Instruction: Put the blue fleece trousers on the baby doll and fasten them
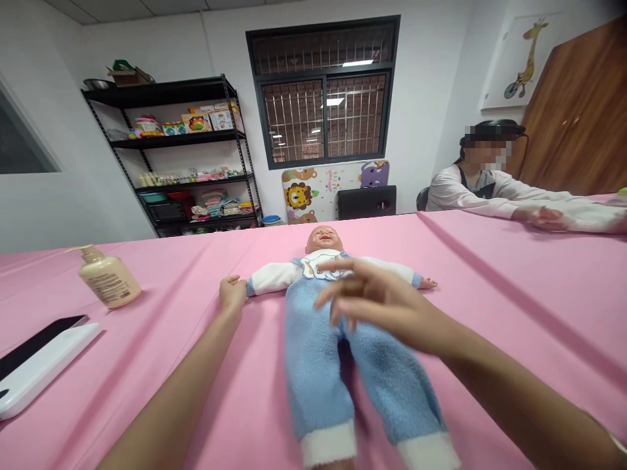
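A doll [313,339] in blue fleece with white sleeves lies face up, arms outstretched, on a pink tablecloth [186,274], its legs toward the person and cut off by the lower edge. At near left, a white device [53,365] lies beside a dark one [36,338]. The person's right hand [375,297], slightly blurred, hovers with loosely parted fingers above the doll's torso, gripping nothing and blocking part of the chest from view; the left hand [232,292] is closed on the end of one doll arm, just past its blue cuff. A pump bottle [110,281] stands at left, well apart from the doll. Across the table at right sits another person [453,186], forearms on the cloth. Beyond are a black chair back [367,201], an animal-print panel [313,186], a loaded black shelf [176,138] and a barred window [294,117].
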`<action>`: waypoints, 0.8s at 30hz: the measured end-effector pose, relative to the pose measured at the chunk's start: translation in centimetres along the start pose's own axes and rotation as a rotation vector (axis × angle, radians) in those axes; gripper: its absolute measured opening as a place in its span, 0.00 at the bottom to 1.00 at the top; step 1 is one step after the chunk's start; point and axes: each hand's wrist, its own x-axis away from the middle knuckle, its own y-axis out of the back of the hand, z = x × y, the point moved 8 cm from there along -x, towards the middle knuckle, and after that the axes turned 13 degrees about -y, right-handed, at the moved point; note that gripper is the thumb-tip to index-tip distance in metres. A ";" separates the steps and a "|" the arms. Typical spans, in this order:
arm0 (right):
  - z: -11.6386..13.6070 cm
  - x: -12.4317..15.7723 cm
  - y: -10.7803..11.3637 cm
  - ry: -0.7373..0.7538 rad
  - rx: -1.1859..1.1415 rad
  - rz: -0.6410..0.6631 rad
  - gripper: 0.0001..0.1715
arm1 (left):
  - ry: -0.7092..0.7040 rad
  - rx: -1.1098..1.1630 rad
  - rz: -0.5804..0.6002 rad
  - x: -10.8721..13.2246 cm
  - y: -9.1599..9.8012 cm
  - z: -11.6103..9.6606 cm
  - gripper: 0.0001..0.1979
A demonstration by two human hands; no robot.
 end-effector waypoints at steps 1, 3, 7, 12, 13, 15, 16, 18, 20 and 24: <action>-1.7 -1.4 3.4 -0.026 0.084 -0.252 0.23 | 0.005 -0.007 0.011 0.0 0.0 0.0 0.22; -6.0 -2.7 8.6 -0.103 0.278 -0.649 0.15 | 0.008 -0.030 0.027 0.0 0.1 -0.2 0.21; -15.9 -3.0 12.3 -0.359 0.187 -0.773 0.12 | -0.156 -0.154 -0.061 0.2 1.3 -2.3 0.18; -18.4 -2.4 11.7 -0.393 -0.062 -0.685 0.19 | -0.853 -0.343 0.026 3.9 -0.8 -8.6 0.10; -18.2 -2.3 11.7 -0.400 -0.072 -0.686 0.20 | -0.880 -0.300 0.140 4.7 -2.0 -8.8 0.08; -17.9 -2.3 11.7 -0.410 -0.076 -0.704 0.21 | -0.851 -0.175 0.416 6.5 -4.4 -8.8 0.06; -17.9 -2.3 11.9 -0.411 -0.068 -0.718 0.23 | -0.825 -0.111 0.547 7.4 -5.6 -8.7 0.07; -18.0 -2.2 12.2 -0.406 -0.006 -0.737 0.26 | -0.773 -0.003 0.719 8.9 -6.9 -8.7 0.11; -18.1 -2.3 12.3 -0.398 0.097 -0.727 0.23 | -0.711 0.080 0.796 9.4 -7.5 -8.6 0.13; -18.3 -2.5 12.6 -0.388 0.158 -0.694 0.15 | -0.579 0.142 0.919 8.8 -7.8 -7.7 0.17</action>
